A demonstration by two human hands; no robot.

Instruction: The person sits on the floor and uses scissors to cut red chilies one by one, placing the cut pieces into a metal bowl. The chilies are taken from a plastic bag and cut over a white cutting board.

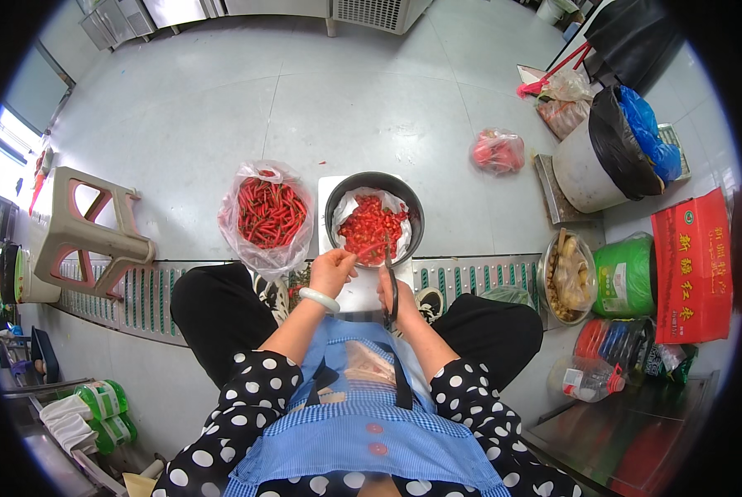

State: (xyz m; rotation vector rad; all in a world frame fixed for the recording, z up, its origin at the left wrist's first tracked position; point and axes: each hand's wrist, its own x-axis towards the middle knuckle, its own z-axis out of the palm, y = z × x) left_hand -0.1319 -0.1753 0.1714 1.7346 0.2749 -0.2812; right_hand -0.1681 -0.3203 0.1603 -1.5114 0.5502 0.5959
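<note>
Before me, a dark round pot (416,205) lined with a white bag stands on a white stool (327,186). Cut red chili pieces (371,217) lie in it. My left hand (334,271), a pale bangle at its wrist, holds a red chili (371,250) over the pot's near edge. My right hand (399,295) grips a pair of scissors (393,289) with dark handles, the blades pointing over the pot beside the chili. Left of the pot, an open clear plastic bag (228,214) holds many whole red chilies (271,214) with green stems.
A beige plastic stool (66,230) lies tipped at left. A metal drain grate (153,298) crosses the floor. At right are a tied bag (498,151), a lined bin (582,164), a metal bowl (542,279), a red carton (691,267) and a plastic bottle (588,380).
</note>
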